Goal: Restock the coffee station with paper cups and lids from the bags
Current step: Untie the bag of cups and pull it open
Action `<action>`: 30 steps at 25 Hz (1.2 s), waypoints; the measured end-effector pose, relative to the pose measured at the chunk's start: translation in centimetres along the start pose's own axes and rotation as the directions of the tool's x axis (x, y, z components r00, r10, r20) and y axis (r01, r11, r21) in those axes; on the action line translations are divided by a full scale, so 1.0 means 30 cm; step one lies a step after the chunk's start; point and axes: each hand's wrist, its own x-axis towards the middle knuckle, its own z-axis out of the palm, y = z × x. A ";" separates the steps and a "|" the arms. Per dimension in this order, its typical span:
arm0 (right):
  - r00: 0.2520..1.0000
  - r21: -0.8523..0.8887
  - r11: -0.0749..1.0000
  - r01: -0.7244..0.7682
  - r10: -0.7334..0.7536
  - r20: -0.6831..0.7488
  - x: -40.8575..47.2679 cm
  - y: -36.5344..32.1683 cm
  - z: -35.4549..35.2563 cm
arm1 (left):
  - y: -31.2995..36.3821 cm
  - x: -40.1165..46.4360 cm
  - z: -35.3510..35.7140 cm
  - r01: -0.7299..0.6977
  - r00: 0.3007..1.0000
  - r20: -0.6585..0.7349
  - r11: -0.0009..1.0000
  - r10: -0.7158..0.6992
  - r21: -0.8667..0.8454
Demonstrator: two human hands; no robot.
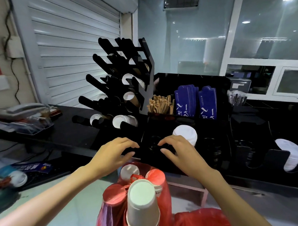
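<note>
Both hands reach forward to the front edge of the black organizer (219, 116), over a dark lid slot that sits at twelve o'clock from the bags. The left hand (114, 153) has its fingers curled, tips meeting something black at the slot's left side; the right hand (178, 151) mirrors it from the other side, fingers bent down onto the same dark thing. It looks like a stack of black lids (154, 145) being steadied from both sides so it drops squarely into its well, but black on black hides the outline, so whether the fingers truly clasp it I cannot tell.

Just past the right hand, at about one o'clock, a stack of white lids (185, 132) already stands in the next well, and further out at three o'clock more white lids (290, 154) lean in another compartment. That suggests the lid section is partly filled.

At eleven o'clock rises the slanted cup rack (122, 82), several of its tubes showing white cup rims; the angle lets cups slide toward the taker.

Nearest the body, at six o'clock, the red bag (119, 216) stands open on the pale tabletop (66, 206), a stack of paper cups (143, 210) poking out bottom-up, kept close for the next reach. A second red bag (200, 224) lies at five o'clock.
</note>
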 end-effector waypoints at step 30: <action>0.873 -0.148 0.860 -0.488 0.478 -0.097 -0.272 -0.553 0.177 | -0.081 -0.176 0.088 -0.150 0.926 0.268 0.912 0.264 -0.381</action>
